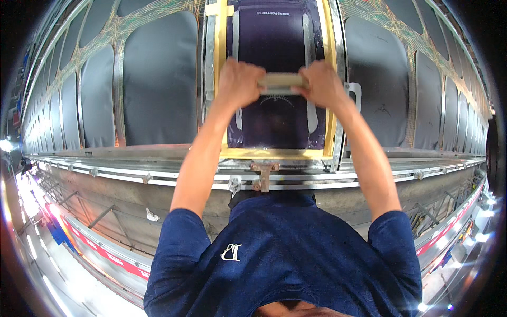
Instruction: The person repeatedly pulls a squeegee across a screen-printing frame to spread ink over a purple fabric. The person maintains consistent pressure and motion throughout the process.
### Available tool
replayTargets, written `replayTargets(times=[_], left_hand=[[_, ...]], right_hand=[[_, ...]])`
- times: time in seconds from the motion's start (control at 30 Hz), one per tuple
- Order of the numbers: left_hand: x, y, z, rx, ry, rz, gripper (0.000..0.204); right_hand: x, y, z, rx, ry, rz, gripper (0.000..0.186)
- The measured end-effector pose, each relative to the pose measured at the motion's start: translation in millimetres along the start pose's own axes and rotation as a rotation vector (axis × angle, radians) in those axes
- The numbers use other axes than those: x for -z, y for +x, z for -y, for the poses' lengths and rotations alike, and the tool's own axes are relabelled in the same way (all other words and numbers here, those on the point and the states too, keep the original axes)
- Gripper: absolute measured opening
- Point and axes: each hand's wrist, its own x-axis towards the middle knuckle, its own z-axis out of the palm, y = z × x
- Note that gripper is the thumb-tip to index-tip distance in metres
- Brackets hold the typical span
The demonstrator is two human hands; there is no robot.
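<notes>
Both my hands grip a squeegee (283, 81) with a pale bar-like handle, slightly blurred. My left hand (238, 84) is closed round its left end, and my right hand (323, 83) round its right end. The squeegee lies crosswise over a printing screen (274, 124) with dark purple mesh and pale strips down both sides. Yellow tape (277, 154) lines the inside of the screen's metal frame (339, 116). Below the squeegee, a pale curved mark shows on the mesh. What lies under the screen is hidden.
Dark rounded panels (161, 84) lie in rows on the long table to both sides. A metal rail (132, 178) runs along its near edge, with a rusty bracket (265, 174) in front of me. A white handle (355, 98) stands at the frame's right.
</notes>
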Motion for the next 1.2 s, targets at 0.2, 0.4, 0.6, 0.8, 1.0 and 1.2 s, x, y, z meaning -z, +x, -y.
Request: replayTargets(times=[0.2, 0.4, 0.6, 0.8, 1.0, 1.2], left_hand=[[-18, -101, -48, -0.007, -0.144, -0.066, 0.022], [4, -24, -5, 0.03, -0.083, -0.011, 0.023], [23, 165, 89, 0.002, -0.11, -0.062, 0.026], [33, 256, 146, 0.027, 0.023, -0.027, 0.043], [28, 261, 147, 0.05, -0.035, -0.004, 0.045], [23, 205, 113, 0.009, -0.027, -0.025, 0.032]], right_hand=[[-6, -92, 63, 0.045, 0.103, -0.101, 0.025], [19, -13, 21, 0.025, 0.02, 0.037, 0.026], [44, 151, -97, -0.01, -0.056, 0.02, 0.032], [52, 249, -156, -0.045, -0.025, 0.099, 0.039], [38, 251, -166, -0.112, 0.089, 0.107, 0.047], [44, 195, -115, -0.19, 0.047, 0.144, 0.034]])
